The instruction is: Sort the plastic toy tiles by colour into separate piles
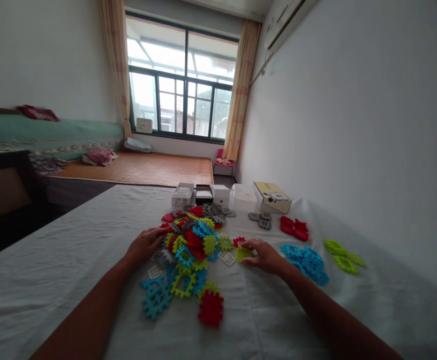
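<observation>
A mixed heap of notched plastic building tiles [195,242] in red, blue, yellow-green and grey lies in front of me. My left hand [145,245] rests against the heap's left side, fingers stretched toward a red tile; its fingertips are partly lost among the pieces. To the right of the heap, my right hand [265,256] has thumb and fingers around a yellow-green tile [243,254] low over the cloth. A red tile [238,242] is just beyond those fingers. Nearer me lie a solid red tile [211,308] and a teal frame tile [156,301].
Separate groups of grey tiles [261,220], red tiles [294,228], blue tiles [305,262] and yellow-green tiles [343,256] lie on the right. Behind the heap stand white boxes [183,195], a translucent tub [243,197] and a yellow box [273,197]. A wall [372,125] borders the right.
</observation>
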Motion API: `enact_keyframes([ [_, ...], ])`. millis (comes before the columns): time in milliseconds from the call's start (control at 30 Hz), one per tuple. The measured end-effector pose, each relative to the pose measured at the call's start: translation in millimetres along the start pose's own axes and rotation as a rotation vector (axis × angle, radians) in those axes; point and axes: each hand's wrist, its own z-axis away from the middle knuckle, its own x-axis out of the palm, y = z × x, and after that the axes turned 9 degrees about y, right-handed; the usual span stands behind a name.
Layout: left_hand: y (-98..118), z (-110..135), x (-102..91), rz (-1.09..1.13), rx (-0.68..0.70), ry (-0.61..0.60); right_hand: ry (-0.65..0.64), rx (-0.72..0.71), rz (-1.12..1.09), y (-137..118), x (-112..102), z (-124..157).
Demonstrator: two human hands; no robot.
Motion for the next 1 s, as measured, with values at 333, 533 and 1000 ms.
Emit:
enact_keyframes([
  [333, -16.1, -6.6, 3.6, 0.009, 0.026, -0.005, 0.342, 0.184, 0.124, 35.1, -68.0, 28.9],
  [533, -16.4, -8.3, 3.6, -0.008, 0.027, -0.029, 0.583, 0.730, 0.429, 172.0, -159.4, 100.6],
  [1000, -9.8, -5.6, 3.3, -0.021, -0.007, -0.002, 0.558, 0.644, 0.555, 167.4, -136.3, 90.5],
])
